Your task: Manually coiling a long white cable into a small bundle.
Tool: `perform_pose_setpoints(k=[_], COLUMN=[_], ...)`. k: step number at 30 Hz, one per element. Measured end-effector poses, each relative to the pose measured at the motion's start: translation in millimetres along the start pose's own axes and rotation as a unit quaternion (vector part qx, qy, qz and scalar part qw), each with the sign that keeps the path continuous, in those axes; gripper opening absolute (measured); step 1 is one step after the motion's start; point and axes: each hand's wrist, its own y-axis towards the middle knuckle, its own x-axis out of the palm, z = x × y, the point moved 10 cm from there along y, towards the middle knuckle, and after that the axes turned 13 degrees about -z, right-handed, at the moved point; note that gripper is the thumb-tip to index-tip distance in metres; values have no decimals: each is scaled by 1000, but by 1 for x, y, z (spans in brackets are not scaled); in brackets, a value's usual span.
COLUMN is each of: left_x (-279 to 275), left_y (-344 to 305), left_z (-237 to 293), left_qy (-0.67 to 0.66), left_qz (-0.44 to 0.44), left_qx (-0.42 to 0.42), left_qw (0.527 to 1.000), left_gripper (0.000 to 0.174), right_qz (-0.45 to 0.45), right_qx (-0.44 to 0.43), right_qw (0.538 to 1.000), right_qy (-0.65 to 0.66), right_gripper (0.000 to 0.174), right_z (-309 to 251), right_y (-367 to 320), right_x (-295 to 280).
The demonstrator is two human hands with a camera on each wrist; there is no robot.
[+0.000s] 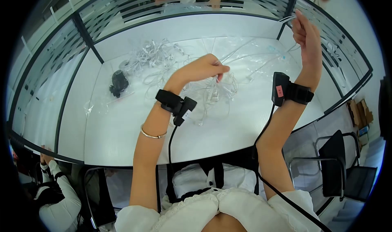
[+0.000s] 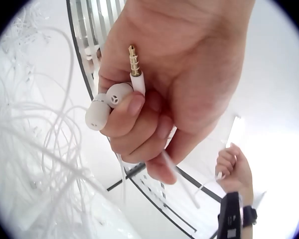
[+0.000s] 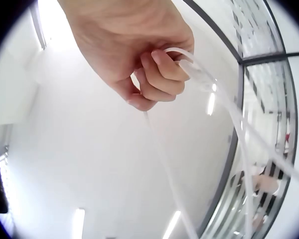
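Note:
My left hand (image 1: 204, 68) is over the middle of the table, its fingers curled round part of a pair of white earphones. Two earbuds (image 2: 97, 113) and the gold-tipped plug (image 2: 133, 62) stick out of that grip in the left wrist view. Raised at the far right, my right hand (image 1: 308, 35) grips the white earphone cable (image 3: 164, 162), which runs in loose lengths from the curled fingers. Below the left hand lies a loose tangle of white cables (image 1: 214, 92) on the white table (image 1: 134, 138).
A larger heap of white cables (image 1: 153, 54) lies at the back left, with a black object (image 1: 119, 84) beside it. Clear plastic (image 1: 265, 52) spreads over the back right. Low partition walls (image 1: 183, 27) edge the table, and a black chair (image 1: 332, 162) stands at the right.

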Motion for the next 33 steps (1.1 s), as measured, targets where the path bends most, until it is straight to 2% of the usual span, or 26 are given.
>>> perform_pose_setpoints(k=[2, 3, 6, 8, 11, 14, 17, 24, 26, 27, 30, 31, 33], left_x=[-10, -11, -10, -9, -13, -22, -24, -49, -53, -54, -55, -54, -56], left_y=[-9, -10, -12, -13, -12, -17, -20, -32, -33, -34, -34, -33, -34], left_z=[-7, -6, 7, 11, -1, 12, 19, 29, 29, 31, 30, 27, 25], left_qy=[-33, -26, -29, -57, -97, -82, -8, 141, 145, 145, 100, 82, 101], left_qz=[3, -3, 7, 11, -1, 55, 75, 190, 204, 203, 176, 168, 180], left_qx=[-77, -81, -35, -12, -24, 23, 2, 13, 30, 30, 47, 62, 63], left_qw=[996, 996, 999, 998, 995, 995, 997, 971, 968, 968, 978, 981, 976], left_gripper=[41, 41, 41, 33, 19, 16, 16, 9, 9, 9, 9, 8, 8], right_qz=[26, 22, 3, -16, 39, 74, 150, 195, 186, 134, 84, 133, -28], right_qx=[26, 15, -18, -23, -14, 0, -22, -1, -9, -17, -47, -18, -65], right_qw=[999, 1000, 991, 978, 976, 981, 974, 973, 965, 964, 925, 911, 856], right_qy=[-31, 4, 130, 205, 213, 178, 168, 126, 183, 229, 368, 390, 512], right_gripper=[40, 39, 38, 37, 39, 40, 40, 41, 42, 42, 37, 29, 23], right_z=[10, 13, 18, 24, 25, 33, 33, 36, 45, 54, 66, 73, 64], right_y=[0, 2, 10, 15, 13, 11, 6, -5, 0, 7, 17, 14, 26], right_x=[-8, -8, -1, 2, 1, -10, -22, -39, -41, -45, -36, -34, -9])
